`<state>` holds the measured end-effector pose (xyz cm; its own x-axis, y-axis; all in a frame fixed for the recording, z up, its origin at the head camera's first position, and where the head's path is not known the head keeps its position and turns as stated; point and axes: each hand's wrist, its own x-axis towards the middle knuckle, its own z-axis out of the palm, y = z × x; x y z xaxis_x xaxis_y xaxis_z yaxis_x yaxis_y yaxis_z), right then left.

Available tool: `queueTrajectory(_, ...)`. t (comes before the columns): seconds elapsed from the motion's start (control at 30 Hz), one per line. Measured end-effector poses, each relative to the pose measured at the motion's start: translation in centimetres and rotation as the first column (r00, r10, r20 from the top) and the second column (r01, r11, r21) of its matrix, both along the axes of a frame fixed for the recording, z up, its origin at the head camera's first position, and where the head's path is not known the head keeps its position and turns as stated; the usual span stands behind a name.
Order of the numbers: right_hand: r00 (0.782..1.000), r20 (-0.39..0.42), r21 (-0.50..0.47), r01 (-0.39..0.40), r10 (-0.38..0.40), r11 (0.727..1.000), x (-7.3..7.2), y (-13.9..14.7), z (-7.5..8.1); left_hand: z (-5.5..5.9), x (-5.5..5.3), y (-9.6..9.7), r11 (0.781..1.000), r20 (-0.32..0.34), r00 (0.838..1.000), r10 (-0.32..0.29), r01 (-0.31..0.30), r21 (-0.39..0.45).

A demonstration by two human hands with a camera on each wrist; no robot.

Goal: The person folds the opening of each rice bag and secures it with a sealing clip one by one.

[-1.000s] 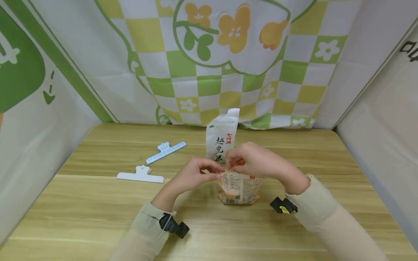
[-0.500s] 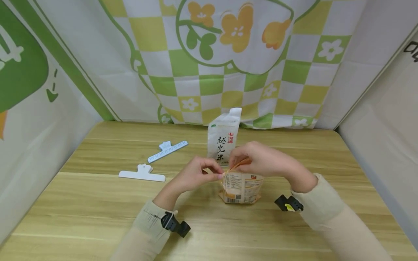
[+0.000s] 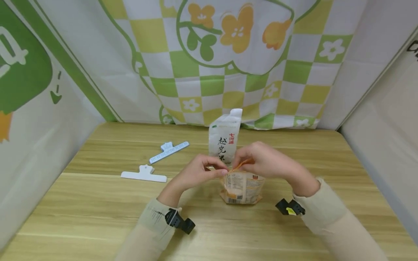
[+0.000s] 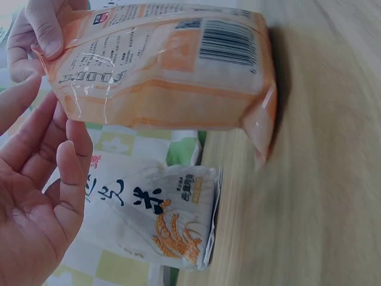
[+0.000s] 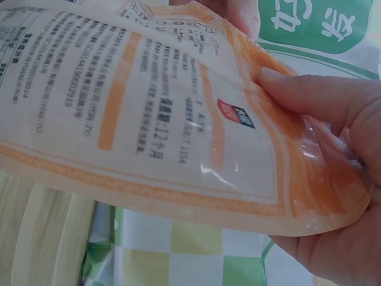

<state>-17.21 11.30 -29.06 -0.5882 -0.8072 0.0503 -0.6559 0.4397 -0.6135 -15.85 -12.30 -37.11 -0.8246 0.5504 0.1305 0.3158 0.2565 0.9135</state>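
Note:
An orange and cream plastic food bag point(image 3: 243, 190), printed with small text and a barcode, stands upright on the table. My left hand point(image 3: 197, 172) pinches the left end of its top edge between thumb and fingertip; the other fingers are loosely spread in the left wrist view. With thumb and fingers my right hand point(image 3: 266, 161) grips the right part of the top, and the orange film point(image 5: 321, 173) folds under the thumb in the right wrist view. Just behind stands a white rice bag point(image 3: 223, 136) with black and red characters, its lower part partly hidden.
A light blue sealing clip point(image 3: 169, 152) and a white sealing clip point(image 3: 143, 174) lie on the wooden table point(image 3: 81, 206), left of the hands. A checked, flowered cloth point(image 3: 217, 87) hangs behind the table's far edge. Pale side panels flank the table.
The right hand has shifted slightly right along the bag's top edge, exposing more orange film between the hands. The left hand keeps its pinch. The head view has shifted slightly.

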Motion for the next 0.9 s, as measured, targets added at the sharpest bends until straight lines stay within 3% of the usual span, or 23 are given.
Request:
queueTrajectory(0.1,1.0,-0.008,-0.02,-0.007,0.006,1.0,0.1,0.0,-0.3,-0.1,-0.3,0.4,0.999,0.02,0.999,-0.029,0.028,0.03)
queueTrajectory(0.33,1.0,0.027,-0.014,0.01,-0.01,1.0,0.4,-0.1,-0.2,0.0,-0.5,0.9,0.996,-0.03,0.997,-0.067,0.069,0.053)
queueTrajectory(0.6,0.997,0.065,-0.068,-0.026,0.031,0.997,0.0,1.1,-0.4,-0.3,-0.7,0.9,0.989,-0.082,0.993,-0.085,0.094,0.111)
queueTrajectory(0.9,0.988,0.153,-0.094,0.047,-0.032,0.994,0.1,1.4,-0.3,-0.3,-0.8,1.1,0.984,-0.109,0.99,-0.089,0.104,0.146)
